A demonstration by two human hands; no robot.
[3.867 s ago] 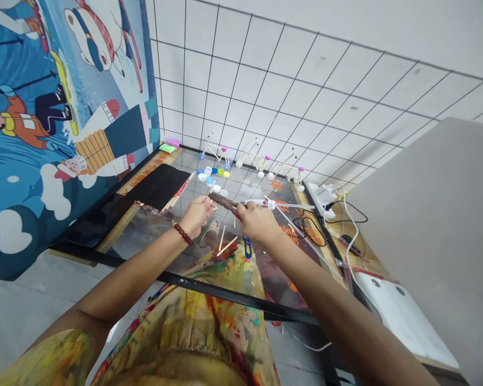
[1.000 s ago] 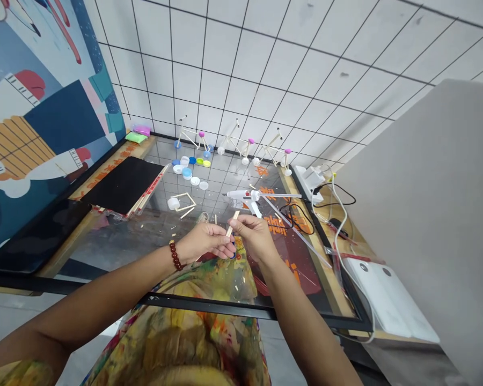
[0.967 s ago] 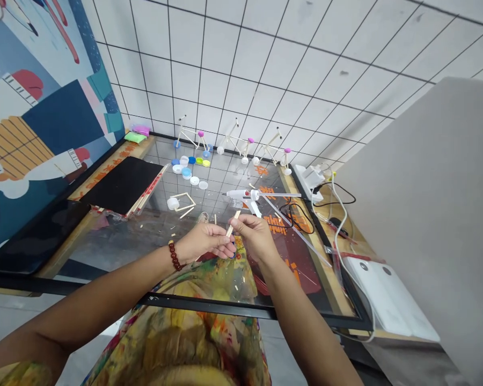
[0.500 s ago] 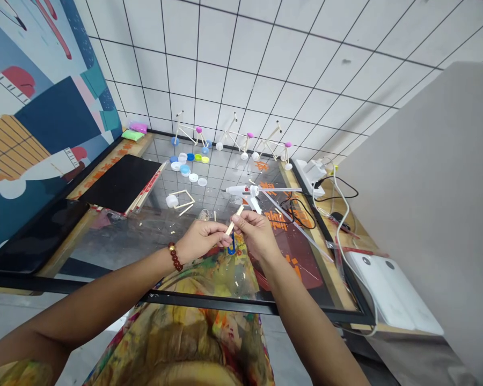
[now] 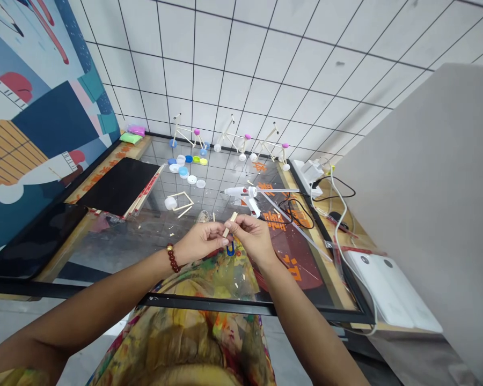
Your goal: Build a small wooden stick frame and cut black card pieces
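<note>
Between both hands are short pale wooden sticks [image 5: 230, 223], held side by side; their exact number is hard to make out. My left hand [image 5: 203, 240], with a beaded bracelet at the wrist, pinches their lower end. At the upper end, my right hand [image 5: 249, 236] grips them between thumb and fingers. Just below the fingertips a blue-handled tool [image 5: 231, 249] lies on the glass tabletop, partly hidden. Beyond the hands rests a white hot glue gun [image 5: 241, 193] with a clear glue stick in its back. Left of it lies a small stick frame [image 5: 185, 201] with a white cap [image 5: 170, 203].
Several bottle caps [image 5: 191, 179] lie behind the frame. Small stick-and-cap bicycle models [image 5: 229, 134] stand along the wall. A black board [image 5: 123, 185] and dark tablet [image 5: 40, 241] are on the left. Cables [image 5: 338, 230], a power strip [image 5: 306, 174] and white boxes [image 5: 386, 289] line the right.
The sticks have shifted slightly left and lower in view, and the fingers have closed in nearer their ends. The whole view has moved a little; the tabletop things stay in place.
</note>
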